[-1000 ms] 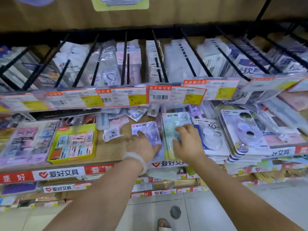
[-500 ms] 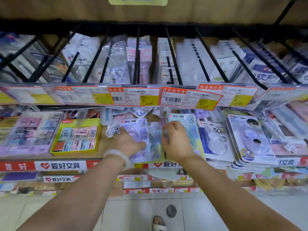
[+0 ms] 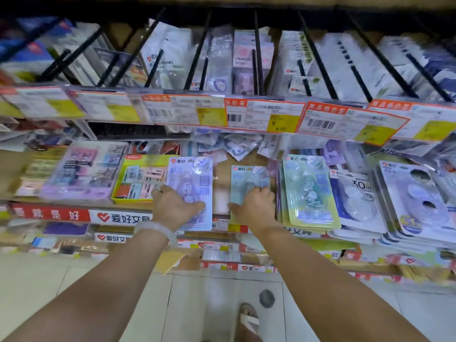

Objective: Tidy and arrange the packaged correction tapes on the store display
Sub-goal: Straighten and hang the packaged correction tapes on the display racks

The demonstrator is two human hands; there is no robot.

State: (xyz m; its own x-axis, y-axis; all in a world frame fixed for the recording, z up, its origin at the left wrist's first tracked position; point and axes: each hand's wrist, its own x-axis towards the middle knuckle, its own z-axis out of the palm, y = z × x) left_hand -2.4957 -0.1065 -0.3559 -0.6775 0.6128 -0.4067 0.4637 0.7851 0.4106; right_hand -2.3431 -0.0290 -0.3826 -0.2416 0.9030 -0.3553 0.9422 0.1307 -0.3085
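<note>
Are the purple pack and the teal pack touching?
Apart. The head view shows a strip of bare wooden shelf between the purple pack under the left hand and the teal pack under the right hand.

The wooden shelf [image 3: 222, 183] sloped toward the viewer, with a red-and-white label strip [image 3: 81, 215] along its front edge; on it lay, from the left, a lilac sticker pack [image 3: 84, 169], a yellow-edged box [image 3: 138, 178], a purple correction tape pack [image 3: 191, 178], a teal correction tape pack [image 3: 248, 178], a stack of green-edged packs [image 3: 308, 191], a blue-and-white 30 m pack [image 3: 355, 201] and a stack of pale purple packs [image 3: 417, 198]; bare wood showed between the purple and teal packs; small loose packets [image 3: 237, 146] lay at the back.
</note>
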